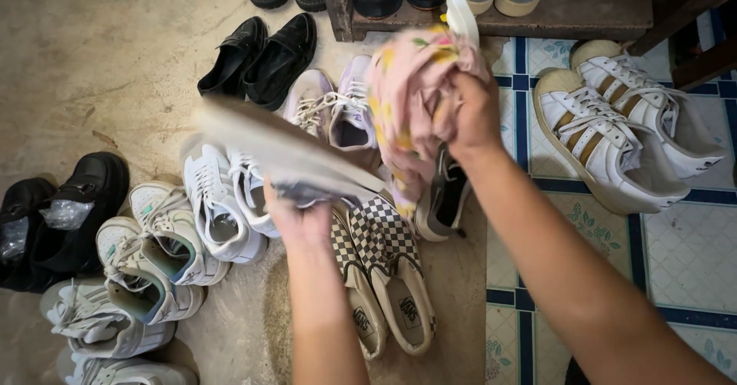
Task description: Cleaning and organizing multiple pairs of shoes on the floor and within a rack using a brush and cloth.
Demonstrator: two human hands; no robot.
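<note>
— What's in the hands right now?

— The left hand (301,214) is closed around a pale shoe (276,151), gripping it near one end so it juts up and to the left over the floor (92,55). It's blurred, so I can't tell whether I'm seeing the sole or the side. The right hand (470,112) is bunched tight on a pink flowered cloth (407,93), with a white spray bottle (461,13) poking up just behind it — whether those fingers also hold the bottle, I can't tell.

— Does the cloth touch the shoe?

— Not that I can see. The cloth hangs just beside the shoe's near end, slightly above it.

— How far along does it look?

— Hard to judge. Plenty of pairs lie about: white sneakers (153,247) toward the left edge of the concrete, checkered slip-ons (384,277) right under the hands, black shoes (261,55) further back, lilac sneakers (334,105) behind the cloth, and striped white sneakers (614,124) on the tiled patch at the right. More stand on a wooden shelf (583,9) at the far edge. None looks clearly wiped or unwiped to me — only one shoe is in hand.
</note>
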